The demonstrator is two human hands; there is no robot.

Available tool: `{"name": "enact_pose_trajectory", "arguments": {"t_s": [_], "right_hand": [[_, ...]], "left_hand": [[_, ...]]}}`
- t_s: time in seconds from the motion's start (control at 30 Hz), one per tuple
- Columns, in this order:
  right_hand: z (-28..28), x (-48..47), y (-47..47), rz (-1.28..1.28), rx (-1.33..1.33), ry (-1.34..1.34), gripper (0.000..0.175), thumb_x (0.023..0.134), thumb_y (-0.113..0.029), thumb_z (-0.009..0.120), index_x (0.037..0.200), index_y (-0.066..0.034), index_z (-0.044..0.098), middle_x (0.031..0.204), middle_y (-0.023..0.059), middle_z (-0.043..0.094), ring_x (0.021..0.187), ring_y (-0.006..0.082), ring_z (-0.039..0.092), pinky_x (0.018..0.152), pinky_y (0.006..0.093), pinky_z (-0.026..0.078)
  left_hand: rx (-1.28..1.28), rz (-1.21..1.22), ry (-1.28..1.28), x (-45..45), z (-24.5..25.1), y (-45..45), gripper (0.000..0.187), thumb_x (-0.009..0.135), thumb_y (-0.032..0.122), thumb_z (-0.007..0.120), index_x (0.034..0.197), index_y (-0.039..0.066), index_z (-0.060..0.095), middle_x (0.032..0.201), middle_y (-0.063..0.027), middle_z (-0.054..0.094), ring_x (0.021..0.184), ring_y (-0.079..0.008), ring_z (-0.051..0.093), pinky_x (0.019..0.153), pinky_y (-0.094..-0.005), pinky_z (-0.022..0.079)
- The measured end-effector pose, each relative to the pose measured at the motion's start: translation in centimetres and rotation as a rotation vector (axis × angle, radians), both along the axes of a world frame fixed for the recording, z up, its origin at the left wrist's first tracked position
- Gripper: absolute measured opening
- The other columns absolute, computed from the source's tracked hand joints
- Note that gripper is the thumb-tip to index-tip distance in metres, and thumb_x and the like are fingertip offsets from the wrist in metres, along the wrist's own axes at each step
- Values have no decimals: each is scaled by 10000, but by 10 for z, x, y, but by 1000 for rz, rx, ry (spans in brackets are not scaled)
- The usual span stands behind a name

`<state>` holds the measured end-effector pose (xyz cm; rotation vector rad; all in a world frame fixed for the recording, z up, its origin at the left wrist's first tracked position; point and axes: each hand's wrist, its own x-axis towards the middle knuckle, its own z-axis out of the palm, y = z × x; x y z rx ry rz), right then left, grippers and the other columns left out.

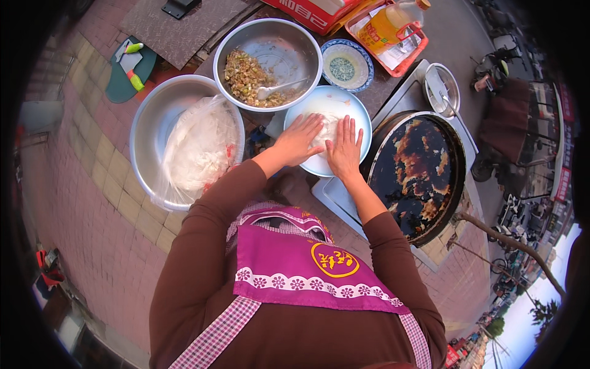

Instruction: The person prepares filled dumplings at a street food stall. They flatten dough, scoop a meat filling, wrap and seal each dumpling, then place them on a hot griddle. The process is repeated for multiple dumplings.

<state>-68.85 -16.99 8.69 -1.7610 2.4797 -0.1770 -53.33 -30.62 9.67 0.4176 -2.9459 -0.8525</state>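
Observation:
Both palms lie on a piece of white dough (328, 127) on a pale blue-and-white plate (357, 104). My left hand (298, 139) covers the dough's left side, its fingers stretched forward. On the right side rests my right hand (344, 146), flat with the fingers slightly spread. Part of the dough is hidden under the hands. Just beyond the plate, a metal bowl (281, 39) holds chopped filling (246, 76) with a spoon (281, 88) in it. To the left, a larger metal basin (152, 120) contains a mass of dough (198, 147) under clear plastic.
At right, a round pan (415, 175) holds dark oil and browned scraps; its long handle (507, 242) sticks outward. Behind it sits a small metal bowl (441, 87) with a long-handled utensil (458, 117). A patterned bowl (346, 65) and a red tray (401, 69) with an oil bottle (389, 27) stand farther back.

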Motion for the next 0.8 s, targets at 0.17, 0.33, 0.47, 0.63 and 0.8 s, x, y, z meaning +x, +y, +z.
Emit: {"name": "enact_pose_trajectory", "arguments": {"t_s": [0.17, 0.33, 0.47, 0.63, 0.8], "right_hand": [[-8, 11, -37, 212, -73, -96, 717, 942, -375, 574, 1548, -65, 350, 1637, 169, 269, 1528, 366, 200, 1234, 552, 125], [-6, 10, -36, 153, -15, -150, 665, 989, -400, 510, 1554, -82, 358, 1649, 152, 255, 1530, 363, 195, 1227, 570, 124], [-6, -11, -17, 35, 8, -51, 723, 984, -382, 517, 1578, -44, 282, 1684, 136, 159, 1558, 342, 115, 1240, 550, 85], [1, -13, -9, -9, 61, -83, 805, 951, -447, 558, 1582, -43, 263, 1677, 176, 148, 1557, 363, 103, 1236, 562, 85], [37, -12, 8, 125, 23, -95, 697, 910, -394, 617, 1452, 4, 431, 1494, 237, 402, 1397, 380, 372, 1145, 538, 259]], "left_hand": [[121, 142, 129, 29, 13, 9, 815, 950, 376, 636, 1575, 24, 248, 1657, -176, 216, 1538, -334, 195, 1248, -463, 187], [106, 147, 75, 31, 14, 18, 859, 952, 388, 629, 1591, 23, 187, 1663, -177, 187, 1548, -324, 169, 1259, -446, 164], [22, 84, 109, 1, 3, 19, 887, 927, 428, 651, 1575, -3, 227, 1655, -175, 220, 1547, -301, 182, 1261, -433, 161], [-94, -47, -63, -18, -9, 11, 848, 958, 491, 579, 1569, -3, 260, 1662, -162, 211, 1552, -287, 167, 1265, -419, 146], [26, 73, -35, -9, -3, 2, 682, 1032, 456, 475, 1517, -13, 373, 1636, -179, 279, 1543, -288, 200, 1256, -477, 130]]}}
